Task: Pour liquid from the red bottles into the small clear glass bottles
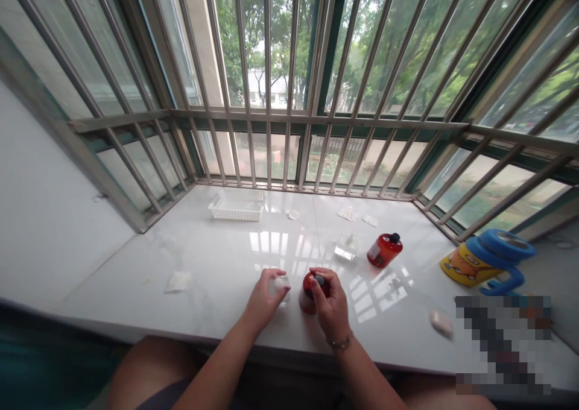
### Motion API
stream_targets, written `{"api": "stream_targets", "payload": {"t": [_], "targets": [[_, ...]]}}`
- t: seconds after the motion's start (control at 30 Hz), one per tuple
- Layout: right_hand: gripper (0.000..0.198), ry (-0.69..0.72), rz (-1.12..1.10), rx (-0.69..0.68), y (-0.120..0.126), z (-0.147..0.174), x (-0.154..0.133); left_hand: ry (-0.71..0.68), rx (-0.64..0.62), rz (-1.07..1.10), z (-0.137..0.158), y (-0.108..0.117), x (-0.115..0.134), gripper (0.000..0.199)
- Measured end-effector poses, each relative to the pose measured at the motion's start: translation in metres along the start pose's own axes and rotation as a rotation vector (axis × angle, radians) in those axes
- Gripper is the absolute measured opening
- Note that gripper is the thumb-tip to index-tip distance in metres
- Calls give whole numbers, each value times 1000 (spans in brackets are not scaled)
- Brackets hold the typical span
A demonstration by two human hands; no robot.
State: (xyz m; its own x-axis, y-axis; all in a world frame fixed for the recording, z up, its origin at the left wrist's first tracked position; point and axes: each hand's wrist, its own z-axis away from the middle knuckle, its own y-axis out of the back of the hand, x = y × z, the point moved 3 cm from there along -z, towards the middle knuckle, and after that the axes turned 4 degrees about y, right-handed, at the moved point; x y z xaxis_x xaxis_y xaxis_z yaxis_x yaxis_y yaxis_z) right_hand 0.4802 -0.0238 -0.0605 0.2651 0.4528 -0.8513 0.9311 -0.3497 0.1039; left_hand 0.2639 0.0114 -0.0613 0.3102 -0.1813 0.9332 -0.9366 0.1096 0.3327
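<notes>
My left hand [265, 295] is closed around the top of a small clear bottle [284, 298] with a whitish cap, which stands near the front of the white ledge. Just to its right, my right hand [332, 301] grips a red bottle [307, 295] by its dark cap, thumb and fingers on either side. The two bottles stand close together with a narrow gap between them. Behind my right hand is another clear bottle [346, 248]. A second red bottle [383, 251] with a black cap stands farther right.
A white perforated basket [237, 211] lies at the back left. Pale crumpled pieces [347, 215] lie near the window bars. A flat white packet [179, 281] is on the left. At right are a blue and yellow mug [479, 259] and a small pinkish object [441, 324].
</notes>
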Motion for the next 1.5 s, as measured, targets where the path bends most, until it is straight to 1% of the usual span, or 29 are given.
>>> {"api": "stream_targets", "payload": {"t": [0.1,0.23,0.37,0.5,0.6,0.7,0.77,0.9,0.97,1.07,1.1,1.17,1.23,1.27,1.33,1.4,1.43,1.5], "targets": [[22,1,-2,-8,0,0,1,18,-6,23,0,0,1,29],[21,21,17,-35,1,-4,-1,11,-12,-4,-1,1,2,30],[21,85,48,-101,2,-9,-8,-7,2,-3,-1,0,0,28],[26,139,77,-117,2,-9,-6,-9,-4,1,-1,-1,-2,27],[23,109,26,-54,1,-5,4,-3,-13,-6,-1,-1,-2,27],[33,71,-48,5,2,-3,11,-10,-23,11,-2,-1,-1,24],[34,59,-55,-9,2,-4,11,4,-23,33,-2,-1,-3,29],[30,74,-6,-100,4,-8,4,39,32,85,0,-1,-8,45],[32,62,4,-104,4,-8,3,40,39,81,0,-1,-8,45],[37,13,-42,-28,5,-7,6,-2,-6,33,-2,0,-3,41],[35,9,-53,-20,5,-7,6,-20,-23,21,-2,0,-2,35],[29,29,-40,-58,3,-7,6,-26,-27,15,-2,0,-1,28],[26,47,-6,-104,2,-7,6,6,13,27,-1,0,-4,32],[28,45,-4,-103,2,-7,6,21,36,38,-1,-1,-6,35],[33,23,-33,-58,3,-6,7,33,59,59,0,-1,-9,41],[35,6,-63,-20,4,-6,7,28,39,67,0,-2,-9,45],[33,11,-63,-22,4,-6,7,17,16,62,-1,-2,-8,45],[26,38,-31,-62,3,-6,6,-13,-16,50,-1,-2,-5,37]]}}
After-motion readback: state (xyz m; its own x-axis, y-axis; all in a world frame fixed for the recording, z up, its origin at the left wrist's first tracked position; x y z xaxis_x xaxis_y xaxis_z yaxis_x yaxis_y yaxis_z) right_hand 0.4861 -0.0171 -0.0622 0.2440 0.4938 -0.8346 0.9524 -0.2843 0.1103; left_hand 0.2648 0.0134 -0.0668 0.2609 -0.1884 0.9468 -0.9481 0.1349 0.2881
